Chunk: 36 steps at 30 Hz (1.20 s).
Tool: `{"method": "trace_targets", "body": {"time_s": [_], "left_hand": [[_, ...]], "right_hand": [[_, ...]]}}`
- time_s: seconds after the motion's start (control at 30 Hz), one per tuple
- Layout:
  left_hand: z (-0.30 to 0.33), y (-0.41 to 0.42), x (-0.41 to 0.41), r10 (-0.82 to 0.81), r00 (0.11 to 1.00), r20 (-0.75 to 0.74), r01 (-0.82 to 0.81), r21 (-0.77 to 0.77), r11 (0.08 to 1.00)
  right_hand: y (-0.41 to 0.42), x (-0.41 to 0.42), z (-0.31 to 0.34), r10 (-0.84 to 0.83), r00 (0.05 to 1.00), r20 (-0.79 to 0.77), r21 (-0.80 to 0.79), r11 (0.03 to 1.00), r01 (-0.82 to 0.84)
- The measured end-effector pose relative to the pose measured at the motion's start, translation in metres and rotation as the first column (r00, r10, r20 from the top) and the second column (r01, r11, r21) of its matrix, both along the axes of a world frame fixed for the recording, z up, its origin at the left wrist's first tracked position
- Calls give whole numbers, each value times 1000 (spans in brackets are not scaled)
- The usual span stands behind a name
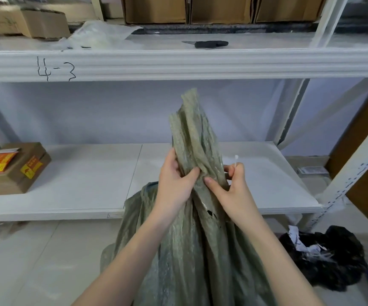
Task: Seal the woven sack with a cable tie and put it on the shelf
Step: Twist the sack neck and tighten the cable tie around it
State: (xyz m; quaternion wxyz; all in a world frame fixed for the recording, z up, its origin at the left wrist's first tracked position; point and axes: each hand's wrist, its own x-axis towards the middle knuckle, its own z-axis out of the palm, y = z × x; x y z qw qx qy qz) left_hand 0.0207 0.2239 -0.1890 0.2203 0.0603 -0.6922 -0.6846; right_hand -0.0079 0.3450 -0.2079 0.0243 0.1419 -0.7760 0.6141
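The sack [185, 250] stands on the pale tiled floor [35, 261] in front of the shelf [79, 180], its body a coarse, grey-green woven plastic with a slight sheen and a small ragged hole just below the neck. The top is gathered into a narrow twisted neck that rises in stiff, crinkled pleats – the frayed mouth ends in 2 uneven points.

Both hands grip that neck. The left hand [176, 182] is wrapped around it from the left, thumb pressed across the front folds. The right hand [229, 186] pinches the folds from the right with its thumb, and its curled fingers also hold a thin white tie [236, 161], whose blunt tip sticks up just above the knuckles.

The shelf is smooth white board on a pale metal frame; a taped brown box [13, 168] with orange and yellow labels sits at its left end. The upper shelf [178, 65] has a ribbed front edge with "4-3" hand-written on it – on it lie a black-handled knife [209, 44] and crumpled clear plastic [99, 36]. A crinkled black bag [324, 257] holding paper scraps lies on the floor to the right.
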Motion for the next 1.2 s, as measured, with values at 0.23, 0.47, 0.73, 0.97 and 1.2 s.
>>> {"method": "trace_targets", "body": {"time_s": [0.23, 0.47, 0.73, 0.97, 1.2], "left_hand": [[-1, -8, -2, -43, 998, -38, 46, 83, 995], [-3, -30, 6, 0, 970, 243, 76, -305, 949], [-13, -41, 21, 4, 758, 652, 260, -307, 916], [-11, -23, 14, -159, 970, 183, 162, -1, 987], [-12, -10, 15, -369, 914, 169, 320, 261, 911]], "right_hand": [[-1, 0, 5, 114, 953, 282, 201, 964, -175], [-1, -4, 0, 76, 982, 172, 120, 988, -98], [-5, 0, 2, 107, 984, 145, -10, 994, -107], [-8, 4, 1, 114, 971, 209, -63, 993, -103], [-8, 2, -1, 174, 930, 324, -170, 978, -123]]}}
